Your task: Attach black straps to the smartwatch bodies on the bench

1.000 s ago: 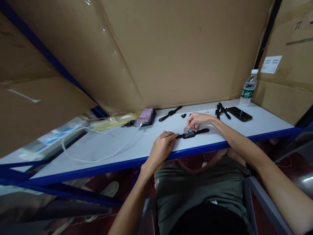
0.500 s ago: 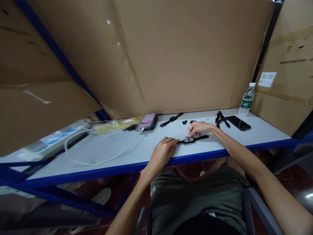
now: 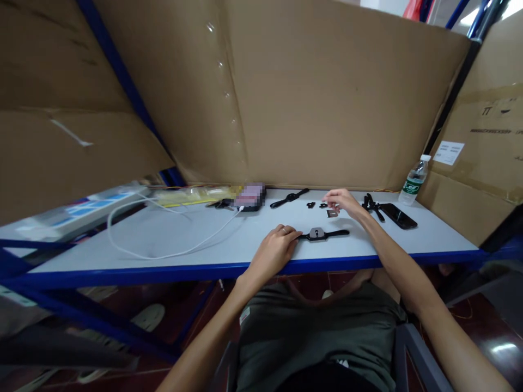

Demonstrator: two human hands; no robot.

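A black spokeshave point(image 3: 317, 234) lies flat near the table's front edge, with a grey plate and a small dark screw at its middle. My left hand point(image 3: 278, 243) has its fingers closed over the left handle and pins it to the tabletop. Farther back, my right hand point(image 3: 342, 200) hovers with its fingers apart, and I see nothing in its grasp. Just below those fingertips is a thin dark slotted plate point(image 3: 332, 214). Two small black parts, one point(image 3: 311, 205) left of the other point(image 3: 323, 205), lie beside the right fingertips.
Another black spokeshave point(image 3: 290, 197) lies at the back. To the right are black spring clamps point(image 3: 373, 207), a phone point(image 3: 398, 215) and a water bottle point(image 3: 414, 182). A white cable point(image 3: 163, 256) loops from a dark device point(image 3: 251, 197) across the left side. Cardboard point(image 3: 286, 109) walls the back.
My right hand has left the spokeshave's screw and moved back and right to the small parts, its fingers now apart. My left hand still holds the handle. The view has shifted slightly.
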